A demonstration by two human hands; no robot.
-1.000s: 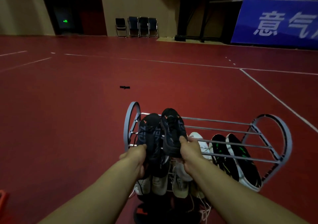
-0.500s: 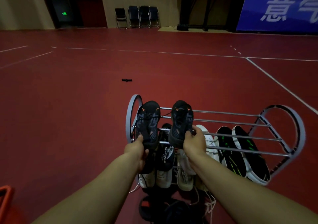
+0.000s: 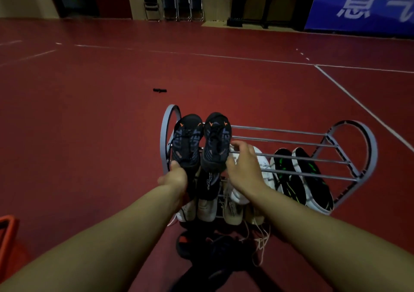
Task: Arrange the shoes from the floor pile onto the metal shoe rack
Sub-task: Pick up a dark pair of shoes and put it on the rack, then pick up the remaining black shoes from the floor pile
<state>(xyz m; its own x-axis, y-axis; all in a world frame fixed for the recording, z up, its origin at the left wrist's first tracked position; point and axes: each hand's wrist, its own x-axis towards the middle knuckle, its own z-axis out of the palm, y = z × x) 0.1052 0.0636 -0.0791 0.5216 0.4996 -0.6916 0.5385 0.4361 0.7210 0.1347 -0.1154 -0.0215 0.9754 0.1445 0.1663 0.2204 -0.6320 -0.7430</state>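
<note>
From the head view, your left hand (image 3: pixel 174 178) grips the heel of the left black sneaker (image 3: pixel 187 142) on the metal shoe rack (image 3: pixel 358 150), top tier, far left. Your right hand (image 3: pixel 243 168) hovers, fingers relaxed, beside its mate (image 3: pixel 216 141). Several pairs are racked; dark shoes (image 3: pixel 215 249) remain on the near floor.
</note>
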